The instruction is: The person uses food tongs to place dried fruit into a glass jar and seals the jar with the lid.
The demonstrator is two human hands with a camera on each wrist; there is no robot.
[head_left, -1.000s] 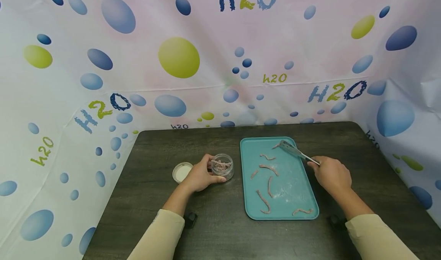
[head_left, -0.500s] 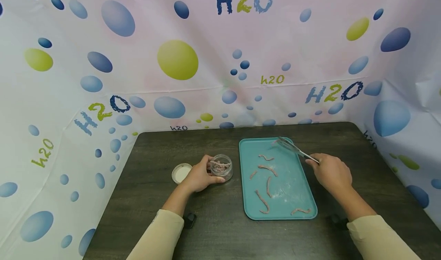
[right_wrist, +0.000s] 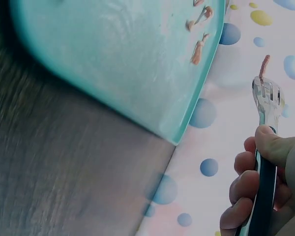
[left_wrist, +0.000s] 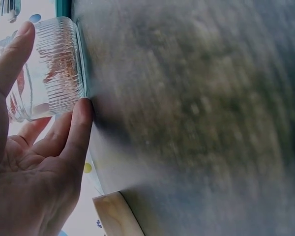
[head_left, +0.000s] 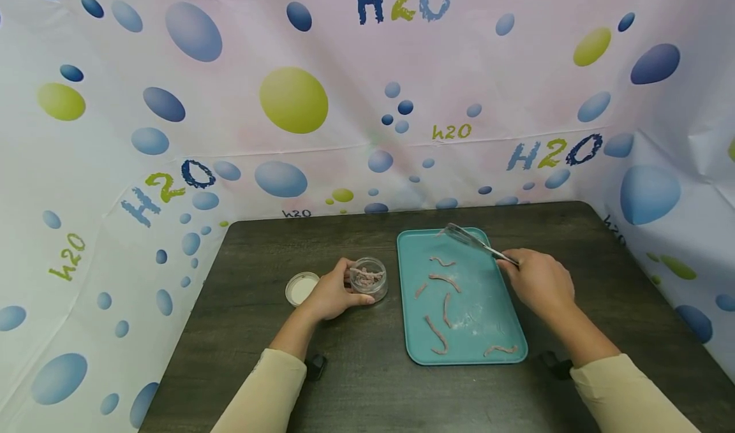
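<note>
My left hand [head_left: 333, 294] holds a small glass jar [head_left: 378, 293] by its side, thumb in front and fingers behind. The jar is uncapped and has pinkish-brown worm-like strips inside; ribbed glass shows in the left wrist view. My right hand [head_left: 542, 280] grips metal tongs [head_left: 467, 236] with dark handles, over the far end of a turquoise tray [head_left: 488, 299]. Between the tong tips is one thin pinkish strip [right_wrist: 265, 66], raised off the tray in the right wrist view. Several similar strips [head_left: 445, 282] lie scattered on the tray.
A round lid [head_left: 302, 288] lies left of the jar, its pale inside facing up. Everything stands on a dark wood-grain table [head_left: 247, 344]. A white sheet [head_left: 230, 88] printed with blue and green dots hangs behind and at both sides.
The right hand has lifted the tongs and the pinched strip off the tray's far end and moved them slightly left. The left hand keeps its hold on the jar.
</note>
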